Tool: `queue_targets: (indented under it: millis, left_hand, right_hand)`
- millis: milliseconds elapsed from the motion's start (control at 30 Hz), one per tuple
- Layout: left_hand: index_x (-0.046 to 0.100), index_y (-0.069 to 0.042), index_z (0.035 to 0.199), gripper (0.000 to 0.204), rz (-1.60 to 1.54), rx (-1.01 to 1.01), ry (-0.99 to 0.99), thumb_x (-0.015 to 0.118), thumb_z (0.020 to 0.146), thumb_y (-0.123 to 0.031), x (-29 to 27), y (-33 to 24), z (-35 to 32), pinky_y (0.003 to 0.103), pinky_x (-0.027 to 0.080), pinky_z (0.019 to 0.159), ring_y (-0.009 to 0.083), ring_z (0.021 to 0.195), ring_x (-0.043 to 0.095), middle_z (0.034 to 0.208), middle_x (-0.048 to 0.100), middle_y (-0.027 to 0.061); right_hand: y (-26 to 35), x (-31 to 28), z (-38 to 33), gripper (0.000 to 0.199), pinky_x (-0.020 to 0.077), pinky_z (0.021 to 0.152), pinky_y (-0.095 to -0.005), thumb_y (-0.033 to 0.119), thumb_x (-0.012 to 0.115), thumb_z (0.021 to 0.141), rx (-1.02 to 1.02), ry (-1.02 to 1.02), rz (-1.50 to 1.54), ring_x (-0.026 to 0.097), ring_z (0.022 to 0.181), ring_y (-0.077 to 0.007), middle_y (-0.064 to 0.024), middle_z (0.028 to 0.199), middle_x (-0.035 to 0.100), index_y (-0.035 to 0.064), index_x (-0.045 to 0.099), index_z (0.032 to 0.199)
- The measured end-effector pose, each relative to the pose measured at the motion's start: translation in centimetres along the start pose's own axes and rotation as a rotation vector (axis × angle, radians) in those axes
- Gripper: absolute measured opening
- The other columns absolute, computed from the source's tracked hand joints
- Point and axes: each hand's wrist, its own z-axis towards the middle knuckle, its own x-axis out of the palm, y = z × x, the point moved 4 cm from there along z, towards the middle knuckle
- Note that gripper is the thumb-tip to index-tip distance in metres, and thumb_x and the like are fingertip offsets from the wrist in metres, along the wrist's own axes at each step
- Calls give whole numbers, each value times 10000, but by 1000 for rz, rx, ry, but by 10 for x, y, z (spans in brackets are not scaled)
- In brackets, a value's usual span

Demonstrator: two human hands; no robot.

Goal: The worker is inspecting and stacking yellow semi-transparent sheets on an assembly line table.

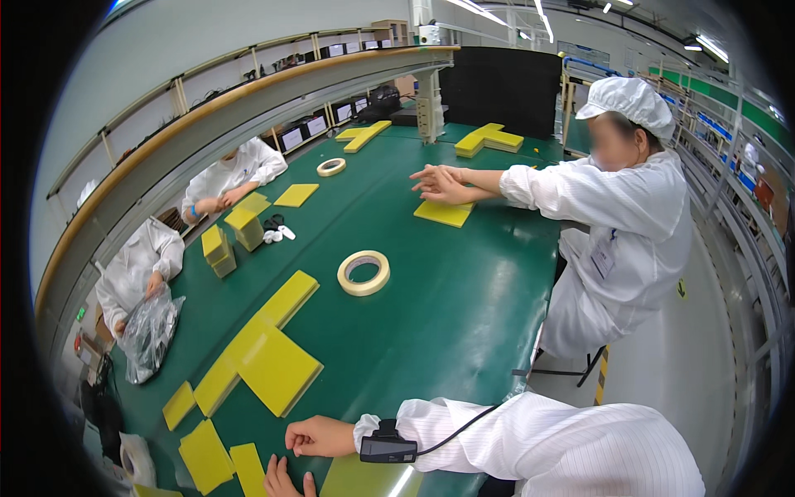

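My right hand point(319, 436) comes in from the lower right in a white sleeve with a black device point(387, 445) strapped at the wrist. Its fingers are curled in over the green table; whatever they may hold is hidden. At the bottom edge, my left hand point(286, 480) is partly cut off, fingers and thumb apart, beside a narrow yellow sheet point(248, 469). A larger yellow sheet point(364, 480) lies under my right wrist. Left of my hands is a squarish yellow stack point(205, 457). Beyond it, yellow stacks point(277, 367) of wide and narrow pieces lie side by side.
A roll of cream tape point(363, 273) lies mid-table, a smaller roll point(331, 167) farther off. A co-worker point(613, 199) at right rests both hands over a yellow stack point(445, 213). Across the table, another person handles a clear plastic bag point(153, 335). A rail point(182, 137) runs along the left.
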Motion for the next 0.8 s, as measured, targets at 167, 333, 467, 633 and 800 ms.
queue_targets:
  millis: [167, 333, 467, 633, 800]
  left_hand:
    - [467, -104, 1235, 527, -26, 8, -14, 606, 788, -347, -5, -5, 2, 430, 333, 942, 338, 1121, 452, 1253, 477, 121]
    - [467, -90, 1233, 519, -15, -20, 21, 590, 800, -349, -4, -5, 2, 463, 307, 955, 347, 1133, 438, 1253, 477, 131]
    - [461, -91, 1238, 527, -28, -30, 15, 585, 801, -358, -3, -5, 1, 455, 305, 960, 345, 1137, 436, 1260, 473, 127]
    - [456, -114, 1248, 527, -21, -79, 61, 581, 802, -366, -3, -5, 1, 455, 301, 966, 341, 1154, 419, 1284, 457, 105]
    - [442, -120, 1261, 536, -15, -100, 88, 577, 804, -365, -4, -6, 2, 456, 296, 973, 348, 1166, 400, 1303, 435, 101]
  right_hand:
    - [2, -1, 1, 146, 454, 724, -249, 100, 571, 831, 6, 2, -7, 555, 794, -109, -47, 843, 597, 1, 547, 936]
    - [2, 0, 0, 143, 455, 725, -248, 99, 571, 834, 36, 6, -2, 555, 796, -106, -42, 836, 591, 3, 548, 938]
    - [3, -1, 0, 146, 453, 727, -244, 100, 568, 836, 1, 13, -1, 553, 797, -102, -41, 837, 591, 3, 546, 943]
    - [1, 0, 0, 147, 450, 730, -239, 101, 566, 838, 37, 19, 4, 548, 798, -99, -42, 843, 593, 2, 544, 944]
    - [-1, -1, 1, 147, 452, 730, -239, 108, 572, 839, -2, 7, -8, 550, 801, -102, -44, 850, 596, 5, 547, 941]
